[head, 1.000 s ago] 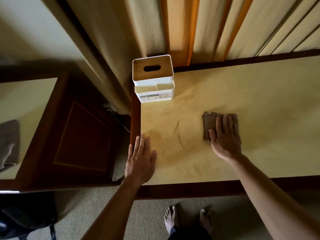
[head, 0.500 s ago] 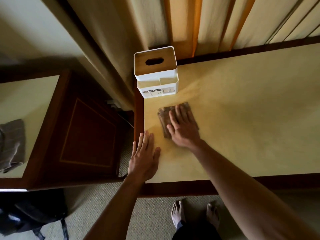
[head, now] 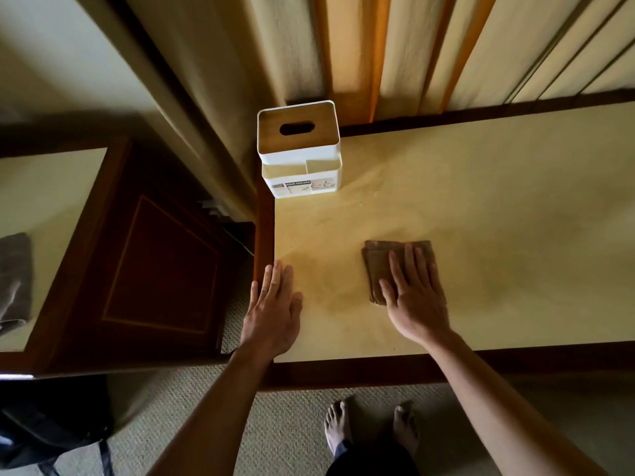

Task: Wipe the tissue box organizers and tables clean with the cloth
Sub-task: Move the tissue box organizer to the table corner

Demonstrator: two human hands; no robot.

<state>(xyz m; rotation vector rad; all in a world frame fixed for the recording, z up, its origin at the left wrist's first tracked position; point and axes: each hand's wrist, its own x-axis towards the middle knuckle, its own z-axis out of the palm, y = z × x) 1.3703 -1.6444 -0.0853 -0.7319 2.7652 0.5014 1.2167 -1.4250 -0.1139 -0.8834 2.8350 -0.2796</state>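
Head view: cloth (head: 381, 266) under right hand's (head: 414, 297) flat fingers (head: 409, 266)

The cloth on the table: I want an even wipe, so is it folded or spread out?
Folded. The cloth lies as a compact rectangle with stacked layer edges at its left side, under the flat right hand.

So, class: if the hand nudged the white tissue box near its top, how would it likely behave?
The tissue box stands tall on a small base, so it may tip. It looks thin-walled, so probably light. On the smooth table it would likely slide.
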